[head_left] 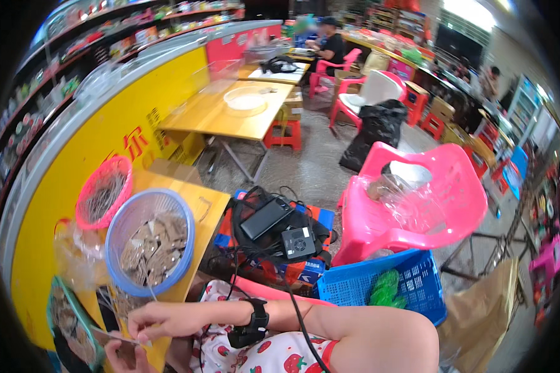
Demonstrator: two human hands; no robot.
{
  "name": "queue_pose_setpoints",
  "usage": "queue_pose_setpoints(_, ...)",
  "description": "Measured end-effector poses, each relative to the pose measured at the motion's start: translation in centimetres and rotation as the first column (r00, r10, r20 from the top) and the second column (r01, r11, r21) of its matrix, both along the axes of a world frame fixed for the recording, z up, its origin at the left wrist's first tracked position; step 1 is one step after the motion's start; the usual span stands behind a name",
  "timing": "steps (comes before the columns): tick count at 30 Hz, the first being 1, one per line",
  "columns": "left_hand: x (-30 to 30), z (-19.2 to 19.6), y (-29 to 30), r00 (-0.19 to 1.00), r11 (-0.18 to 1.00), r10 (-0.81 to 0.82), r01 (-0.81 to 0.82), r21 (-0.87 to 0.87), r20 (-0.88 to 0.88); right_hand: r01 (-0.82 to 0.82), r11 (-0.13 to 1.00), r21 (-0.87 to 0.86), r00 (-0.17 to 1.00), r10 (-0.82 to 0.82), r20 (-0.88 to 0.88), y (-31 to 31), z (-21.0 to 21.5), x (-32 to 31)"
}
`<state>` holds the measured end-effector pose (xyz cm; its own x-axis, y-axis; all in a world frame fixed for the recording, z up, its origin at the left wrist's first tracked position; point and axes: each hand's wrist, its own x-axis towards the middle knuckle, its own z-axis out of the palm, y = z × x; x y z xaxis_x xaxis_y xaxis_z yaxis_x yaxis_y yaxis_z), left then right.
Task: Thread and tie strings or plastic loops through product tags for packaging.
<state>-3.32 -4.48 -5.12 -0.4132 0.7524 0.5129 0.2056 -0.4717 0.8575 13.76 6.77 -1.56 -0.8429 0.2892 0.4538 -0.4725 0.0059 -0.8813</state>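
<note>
At the lower left, over the edge of a wooden table (200, 214), both my hands are together at a thin, flat, card-like piece (114, 337). My left hand (127, 359) holds its near side, partly cut off by the lower edge. My right hand (162, 321) pinches its right end between thumb and fingers; a black device is strapped to that wrist. Just beyond stands a blue-purple round basket (189, 231) with brown, flat, cardboard-like pieces inside. A teal basket (59, 289) with similar brown pieces sits left of my hands.
A pink basket (129, 177) of thin grey strands stands behind the blue-purple one. Right of the table, black electronic boxes (267, 218) and cables lie on a carton. Further right are a pink chair (460, 193) and a blue crate (438, 283) holding a green bag. A person (333, 46) sits far off.
</note>
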Motion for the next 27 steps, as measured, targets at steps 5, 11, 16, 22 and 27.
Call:
queue_pose_setpoints(5, 3.0, 1.4, -1.2, 0.98, 0.983, 0.181, -0.179, -0.029, 0.08, 0.083, 0.995, 0.061, 0.997, -0.083, 0.003, 0.5, -0.2, 0.4)
queue_pose_setpoints(11, 5.5, 4.0, 0.1, 0.995, 0.998, 0.002, 0.004, -0.056, 0.103, 0.054, 0.992, -0.114, 0.989, -0.037, 0.147, 0.6, 0.1, 1.2)
queue_pose_setpoints(16, 4.8, 4.6, -0.2, 0.99, 0.998, -0.058, 0.061, -0.018, 0.127, 0.052, 0.978, -0.203, 0.993, -0.029, 0.114, 0.5, -0.1, 1.0)
queue_pose_setpoints(22, 4.8, 4.7, -0.1, 0.999, 0.999, -0.038, 0.037, 0.007, 0.03, 0.188, 0.982, 0.028, 0.976, -0.19, 0.107, 0.1, 0.5, 0.7)
queue_pose_setpoints(27, 4.7, 4.4, -0.1, 1.0, 1.0, -0.007, 0.007, 0.007, -0.015, 0.216, 0.967, 0.135, 0.97, -0.228, 0.08, 0.5, -0.3, 0.3)
